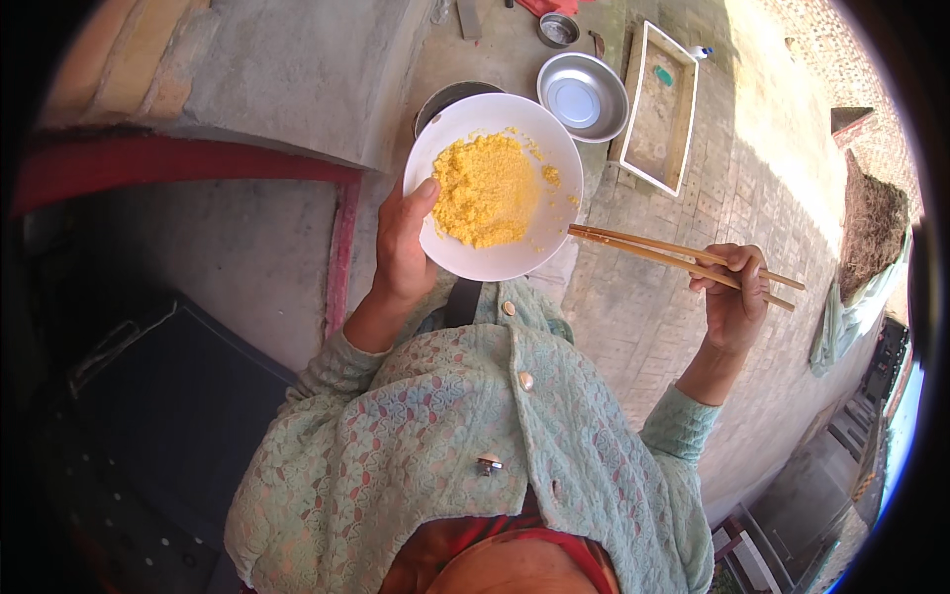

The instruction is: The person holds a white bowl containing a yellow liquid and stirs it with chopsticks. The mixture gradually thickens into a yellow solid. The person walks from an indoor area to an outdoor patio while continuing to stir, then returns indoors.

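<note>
Lower centre: green lace cardigan, both forearms come up from it. Left hand closed on white bowl at frame centre, thumb over the near rim, fingers presumably under, so it sits level. Yellow crumbly food heaped left of bowl centre, toward the thumb. Right hand, centre right, fingers closed around wooden chopsticks, tips touching the bowl's right rim. Beyond, upper centre on the concrete ground: steel basin, white rectangular tray.
</note>
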### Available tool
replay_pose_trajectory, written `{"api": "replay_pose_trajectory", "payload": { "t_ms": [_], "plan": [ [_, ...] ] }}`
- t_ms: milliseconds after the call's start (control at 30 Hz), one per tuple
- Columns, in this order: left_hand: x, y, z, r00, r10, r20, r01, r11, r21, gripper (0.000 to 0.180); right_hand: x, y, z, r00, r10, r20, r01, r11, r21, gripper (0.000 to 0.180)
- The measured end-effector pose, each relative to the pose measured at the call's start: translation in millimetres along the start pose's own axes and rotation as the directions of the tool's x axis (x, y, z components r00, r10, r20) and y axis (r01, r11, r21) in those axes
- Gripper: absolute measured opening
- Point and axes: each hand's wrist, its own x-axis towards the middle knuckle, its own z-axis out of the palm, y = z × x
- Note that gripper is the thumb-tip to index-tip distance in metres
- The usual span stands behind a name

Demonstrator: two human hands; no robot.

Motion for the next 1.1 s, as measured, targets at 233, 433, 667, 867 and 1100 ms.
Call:
{"api": "replay_pose_trajectory", "payload": {
  "t_ms": [233, 433, 667, 867, 1100],
  "plan": [
    [1, -5, -4, 1.000, -0.016, 0.017, 0.016, 1.000, 0.003, 0.046, -4, -3, 22, 0.996, -0.076, 0.052, 0.084, 0.982, -0.170, 0.031],
    [1, -8, -4, 1.000, -0.002, 0.007, 0.001, 0.999, 0.045, 0.044, -7, -35, 10, 0.996, -0.032, 0.087, 0.071, 0.864, -0.498, 0.029],
    [3, -2, -4, 0.999, -0.033, -0.023, 0.033, 0.999, -0.006, 0.040, -2, 20, -51, 0.933, 0.021, -0.359, -0.216, 0.830, -0.514, 0.027],
    [9, -11, -17, 0.989, -0.142, -0.040, 0.130, 0.966, -0.225, 0.036, 3, -8, -23, 0.966, -0.242, -0.087, 0.249, 0.965, 0.080, 0.030],
    [8, -17, -13, 0.978, -0.206, 0.011, 0.201, 0.936, -0.290, 0.039, 10, -18, 32, 0.964, -0.162, 0.210, 0.197, 0.968, -0.158, 0.036]
  ]
}}
